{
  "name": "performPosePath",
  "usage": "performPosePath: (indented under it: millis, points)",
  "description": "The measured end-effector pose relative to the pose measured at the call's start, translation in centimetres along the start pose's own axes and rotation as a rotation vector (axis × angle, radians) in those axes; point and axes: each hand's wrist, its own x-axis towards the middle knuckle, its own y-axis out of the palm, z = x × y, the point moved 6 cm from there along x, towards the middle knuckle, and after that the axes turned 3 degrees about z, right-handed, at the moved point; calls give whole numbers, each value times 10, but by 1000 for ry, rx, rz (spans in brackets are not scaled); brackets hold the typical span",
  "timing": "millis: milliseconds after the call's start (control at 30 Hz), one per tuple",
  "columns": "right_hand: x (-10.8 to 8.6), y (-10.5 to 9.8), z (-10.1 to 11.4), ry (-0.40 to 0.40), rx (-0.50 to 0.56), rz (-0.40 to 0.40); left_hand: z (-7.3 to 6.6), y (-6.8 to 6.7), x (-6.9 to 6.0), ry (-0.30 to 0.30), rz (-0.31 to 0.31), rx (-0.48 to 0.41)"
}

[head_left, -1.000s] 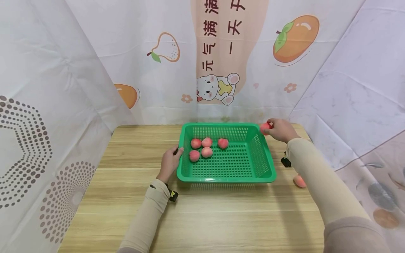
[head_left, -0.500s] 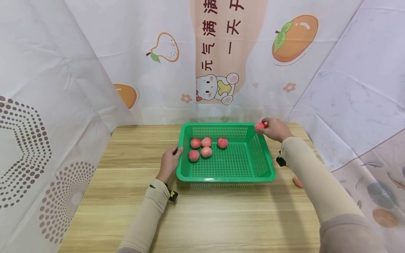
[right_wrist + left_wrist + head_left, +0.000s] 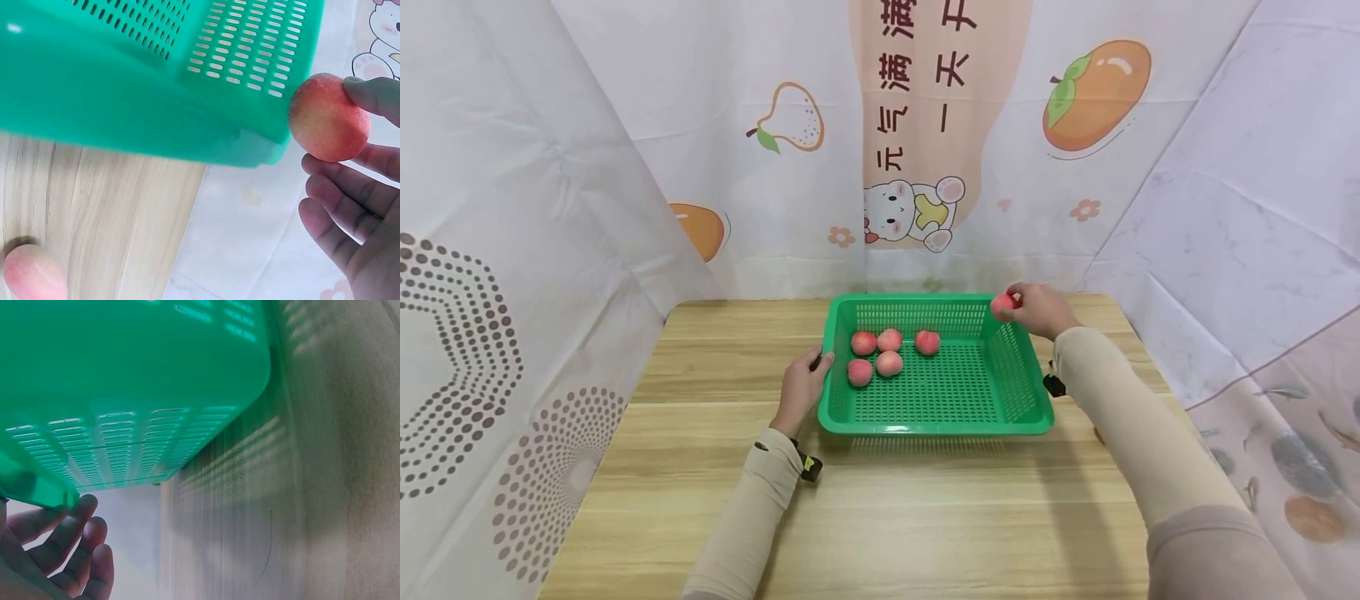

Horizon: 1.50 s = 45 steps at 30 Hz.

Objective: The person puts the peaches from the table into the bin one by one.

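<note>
One green basket [image 3: 936, 428], five peaches [image 3: 890, 363] inside. Right hand [image 3: 1043, 309] pinches one held peach [image 3: 329, 117], thumb against fingers, at basket's far right corner. Left hand [image 3: 801, 387] grips basket's left rim. One loose peach [image 3: 35, 273] on table [image 3: 880, 533], right of basket.

Pale wood-grain table [image 3: 925, 525], white fruit-print curtain [image 3: 760, 208] behind, dotted cloth [image 3: 527, 217] left, creased cloth [image 3: 1262, 225] right

White backdrop curtain [image 3: 790, 192] (fruit-patterned) behind a wood-grain table [image 3: 925, 517].
</note>
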Motion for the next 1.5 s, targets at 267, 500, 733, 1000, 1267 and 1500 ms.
performPosePath:
  millis: [267, 500, 733, 1000, 1267, 1500]
  points:
    - [6, 11, 6, -17, 13, 7, 0, -1, 0, 1, -3, -17]
    - [9, 19, 10, -12, 8, 0, 1, 1, 1, 13, -5, -3]
    - [13, 31, 12, -11, 20, 25, 2, 0, 2, 19, -8, -7]
    - [18, 45, 15, -29, -2, 44, 3, 0, 2, 7, -6, -9]
    - [21, 57, 20, -33, 11, 62, 5, -1, 2, -7, -12, -20]
    - [24, 73, 17, -5, -1, 108, 4, 1, 2, -12, 1, -34]
